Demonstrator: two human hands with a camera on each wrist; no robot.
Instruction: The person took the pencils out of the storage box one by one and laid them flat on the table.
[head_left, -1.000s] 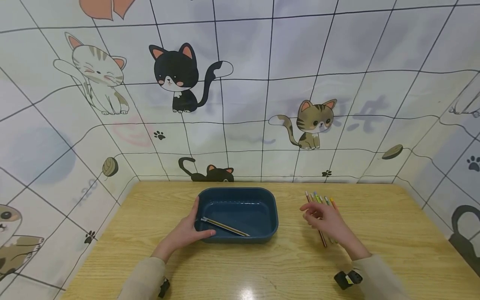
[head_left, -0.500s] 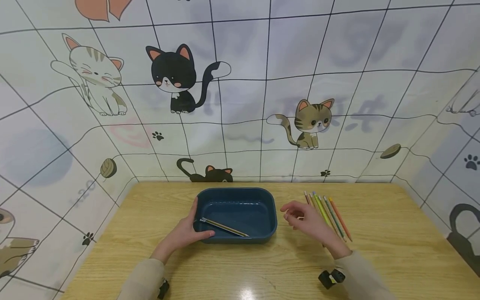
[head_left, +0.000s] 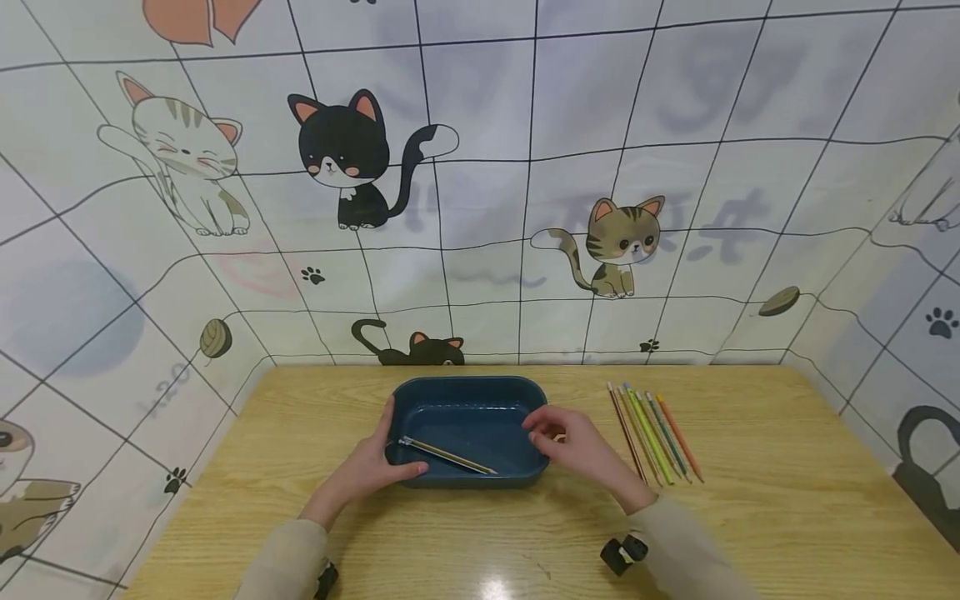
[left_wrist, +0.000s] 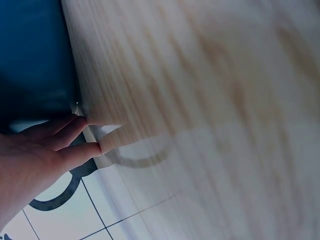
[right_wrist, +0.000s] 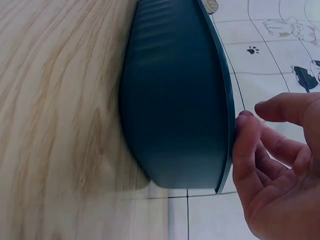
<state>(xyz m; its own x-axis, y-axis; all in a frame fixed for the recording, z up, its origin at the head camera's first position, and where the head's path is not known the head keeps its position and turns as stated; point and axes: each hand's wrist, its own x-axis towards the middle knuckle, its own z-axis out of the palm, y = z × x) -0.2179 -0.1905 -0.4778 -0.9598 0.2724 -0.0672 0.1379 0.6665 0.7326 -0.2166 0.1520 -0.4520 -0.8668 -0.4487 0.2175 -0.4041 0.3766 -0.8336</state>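
Note:
A dark blue rectangular tray (head_left: 471,482) lies on the wooden table. My left hand (head_left: 365,468) holds its left end, the thumb over the front rim and the fingers along the left side. In the left wrist view, the fingers (left_wrist: 65,137) lie beside the blue wall near the tabletop; the thumb is out of sight. Inside the tray, slim pencils (head_left: 448,456) lie slantwise near the front, perhaps two side by side. At the right rim hovers my right hand (head_left: 576,446), loosely bent and holding nothing. Whether its fingers (right_wrist: 246,145) touch the rim I cannot tell.
Several coloured pencils (head_left: 651,433) lie side by side on the table (head_left: 757,450), right of my right hand. A white cloth backdrop (head_left: 480,208) printed with cats and grid lines rises behind the table and at both sides.
My right hand has moved left, from above the coloured pencils to the tray's right rim, uncovering the row. The left hand has stayed on the tray. The head view has shifted slightly.

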